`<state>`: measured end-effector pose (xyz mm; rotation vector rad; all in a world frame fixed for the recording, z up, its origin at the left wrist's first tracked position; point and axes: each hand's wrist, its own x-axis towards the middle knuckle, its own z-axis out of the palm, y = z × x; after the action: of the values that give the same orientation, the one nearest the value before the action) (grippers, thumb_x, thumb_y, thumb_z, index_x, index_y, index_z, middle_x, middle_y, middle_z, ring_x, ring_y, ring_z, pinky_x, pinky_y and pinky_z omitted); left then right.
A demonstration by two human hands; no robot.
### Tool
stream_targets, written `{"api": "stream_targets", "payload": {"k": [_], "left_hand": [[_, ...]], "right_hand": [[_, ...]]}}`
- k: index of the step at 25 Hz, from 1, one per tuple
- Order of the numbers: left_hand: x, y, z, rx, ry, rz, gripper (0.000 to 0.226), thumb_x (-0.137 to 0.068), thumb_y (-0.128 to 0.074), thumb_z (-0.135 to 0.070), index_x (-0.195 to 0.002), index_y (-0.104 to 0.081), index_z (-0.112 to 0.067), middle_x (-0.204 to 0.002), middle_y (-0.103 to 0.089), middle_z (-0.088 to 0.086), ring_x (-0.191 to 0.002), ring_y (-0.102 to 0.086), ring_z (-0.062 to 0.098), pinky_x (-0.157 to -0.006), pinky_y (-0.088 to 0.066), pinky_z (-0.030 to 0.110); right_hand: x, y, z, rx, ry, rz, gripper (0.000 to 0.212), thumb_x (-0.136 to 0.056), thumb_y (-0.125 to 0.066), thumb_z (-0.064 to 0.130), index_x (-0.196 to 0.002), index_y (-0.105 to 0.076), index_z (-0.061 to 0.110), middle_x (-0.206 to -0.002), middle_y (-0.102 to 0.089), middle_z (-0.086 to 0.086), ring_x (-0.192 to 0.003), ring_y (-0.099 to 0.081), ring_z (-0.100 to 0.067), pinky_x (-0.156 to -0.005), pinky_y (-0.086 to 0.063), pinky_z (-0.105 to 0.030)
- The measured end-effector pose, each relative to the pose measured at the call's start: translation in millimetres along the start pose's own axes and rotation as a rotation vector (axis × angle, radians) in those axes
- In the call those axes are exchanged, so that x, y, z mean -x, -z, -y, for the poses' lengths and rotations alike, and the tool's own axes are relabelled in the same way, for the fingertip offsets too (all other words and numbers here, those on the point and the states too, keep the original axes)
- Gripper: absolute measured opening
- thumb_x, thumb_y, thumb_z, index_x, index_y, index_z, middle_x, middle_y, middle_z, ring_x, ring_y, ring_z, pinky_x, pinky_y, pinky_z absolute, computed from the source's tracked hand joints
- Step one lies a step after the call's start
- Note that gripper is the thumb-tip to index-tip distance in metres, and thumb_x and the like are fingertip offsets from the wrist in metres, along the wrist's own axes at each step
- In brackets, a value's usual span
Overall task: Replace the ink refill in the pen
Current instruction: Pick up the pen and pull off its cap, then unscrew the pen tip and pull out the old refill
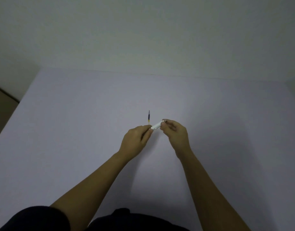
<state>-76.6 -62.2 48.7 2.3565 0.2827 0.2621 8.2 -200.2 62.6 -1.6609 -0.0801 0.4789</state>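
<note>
A white pen [156, 125] with a metal clip is held level above the table between both hands. My left hand [136, 140] pinches its lower left end, which is hidden by the fingers. My right hand [174, 132] grips its upper right end at the fingertips. A thin ink refill [149, 117], dark blue with a yellowish lower part, lies on the table just beyond my left hand, pointing away from me. Whether the refill touches the fingers cannot be told.
The pale grey table [76, 130] fills the middle of the view and meets a plain wall [143, 30] at the back. Its left edge [18, 105] drops off to a darker floor. My dark clothing [126, 220] shows at the bottom.
</note>
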Motion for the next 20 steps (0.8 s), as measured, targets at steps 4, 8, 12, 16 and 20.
{"api": "stream_targets", "payload": {"k": [4, 8, 12, 16, 20], "left_hand": [[13, -5, 0, -0.099, 0.014, -0.099, 0.028, -0.091, -0.053, -0.034, -0.117, -0.063, -0.027, -0.058, -0.051, -0.004, -0.052, -0.047, 0.013, -0.047, -0.036, 0.027], [17, -8, 5, 0.029, 0.132, -0.067, 0.039, -0.089, -0.055, -0.036, -0.124, -0.058, -0.019, -0.066, -0.054, -0.002, -0.062, -0.051, 0.016, -0.056, -0.039, 0.031], [23, -10, 18, 0.088, 0.266, -0.034, 0.04, -0.093, -0.049, -0.022, -0.132, -0.048, -0.011, -0.077, -0.056, 0.0, -0.069, -0.054, 0.018, -0.065, -0.038, 0.025], [17, -7, 22, 0.196, 0.365, -0.05, 0.017, -0.092, -0.048, -0.021, -0.105, -0.057, -0.015, -0.076, -0.062, 0.002, -0.062, -0.06, 0.02, -0.054, -0.047, 0.031], [7, -4, 22, 0.175, 0.329, -0.103, 0.015, -0.091, -0.05, -0.021, -0.099, -0.063, -0.016, -0.086, -0.062, 0.005, -0.072, -0.064, 0.022, -0.068, -0.056, 0.038]], "right_hand": [[10, 1, -5, -0.062, -0.035, 0.004, 0.009, -0.086, -0.064, 0.022, -0.093, -0.069, 0.021, -0.091, -0.073, 0.0, -0.092, -0.069, -0.012, -0.084, -0.054, -0.024], [-1, 2, -19, -0.105, -0.063, -0.089, 0.017, -0.085, -0.065, 0.021, -0.102, -0.069, 0.016, -0.104, -0.071, -0.008, -0.098, -0.066, -0.017, -0.09, -0.051, -0.03], [-18, 16, -48, 0.035, -0.164, -0.17, 0.026, -0.084, -0.067, 0.015, -0.109, -0.066, 0.006, -0.103, -0.068, -0.015, -0.09, -0.063, -0.02, -0.085, -0.052, -0.031], [-26, 18, -72, 0.339, -0.192, -0.095, 0.018, -0.079, -0.071, 0.014, -0.094, -0.069, 0.006, -0.09, -0.07, -0.012, -0.081, -0.062, -0.019, -0.072, -0.046, -0.024], [-35, 13, -83, 0.411, -0.193, -0.09, 0.017, -0.08, -0.07, 0.012, -0.094, -0.068, 0.002, -0.097, -0.072, -0.017, -0.087, -0.065, -0.025, -0.075, -0.045, -0.025]]}}
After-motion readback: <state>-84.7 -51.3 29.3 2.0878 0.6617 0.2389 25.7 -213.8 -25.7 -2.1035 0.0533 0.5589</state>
